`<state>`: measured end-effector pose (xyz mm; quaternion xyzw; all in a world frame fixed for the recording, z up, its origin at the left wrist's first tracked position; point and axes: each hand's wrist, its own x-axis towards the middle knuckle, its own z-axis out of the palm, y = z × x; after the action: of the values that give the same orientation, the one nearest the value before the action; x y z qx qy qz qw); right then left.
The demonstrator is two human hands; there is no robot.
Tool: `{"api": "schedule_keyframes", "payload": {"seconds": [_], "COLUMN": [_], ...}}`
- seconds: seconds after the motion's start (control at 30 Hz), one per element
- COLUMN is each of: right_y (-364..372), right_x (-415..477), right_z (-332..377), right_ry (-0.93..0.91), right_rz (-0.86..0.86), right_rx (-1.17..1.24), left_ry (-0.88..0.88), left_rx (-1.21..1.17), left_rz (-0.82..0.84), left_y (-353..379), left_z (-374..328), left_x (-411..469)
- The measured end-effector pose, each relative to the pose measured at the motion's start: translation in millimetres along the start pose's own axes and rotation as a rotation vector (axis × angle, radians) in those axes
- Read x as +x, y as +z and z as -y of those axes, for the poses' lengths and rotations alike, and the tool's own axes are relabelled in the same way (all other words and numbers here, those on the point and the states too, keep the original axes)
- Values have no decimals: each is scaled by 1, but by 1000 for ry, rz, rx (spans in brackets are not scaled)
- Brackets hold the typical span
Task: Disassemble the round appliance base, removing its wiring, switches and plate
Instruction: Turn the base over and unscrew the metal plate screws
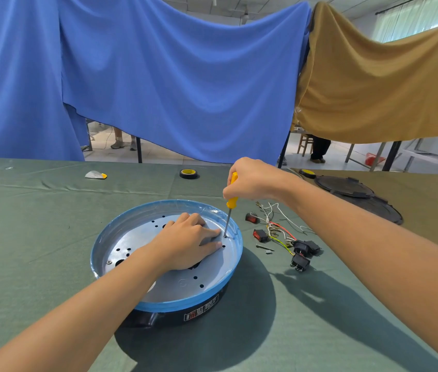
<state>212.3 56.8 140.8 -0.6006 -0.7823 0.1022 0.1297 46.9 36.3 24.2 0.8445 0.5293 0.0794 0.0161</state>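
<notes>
The wiring and switches (279,233) are already laid on the tabletop just right of the round appliance base (185,305), set mid-table — so unscrewing the plate (177,287) seems the step in hand. The plate is pressed down by the left hand (185,244), fingers flat; the screwdriver (232,202) is gripped by the right hand (252,181). Next, firm upright turning is likely called for.

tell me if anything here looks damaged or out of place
Nothing looks broken. The tangled wiring with its switches lies loose on the green cloth right of the round base, which fits a teardown.
</notes>
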Motion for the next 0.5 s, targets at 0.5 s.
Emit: {"api": "schedule_keyframes", "payload": {"seconds": [0.5], "right_y": [7], "right_x": [3], "right_z": [-7], "right_ry": [-29], "right_rz": [-6], "right_rx": [117], "left_ry": [23], "left_rx": [-16], "left_rz": [-77], "left_y": [-1], "left_z": [-2], "left_x": [0]}}
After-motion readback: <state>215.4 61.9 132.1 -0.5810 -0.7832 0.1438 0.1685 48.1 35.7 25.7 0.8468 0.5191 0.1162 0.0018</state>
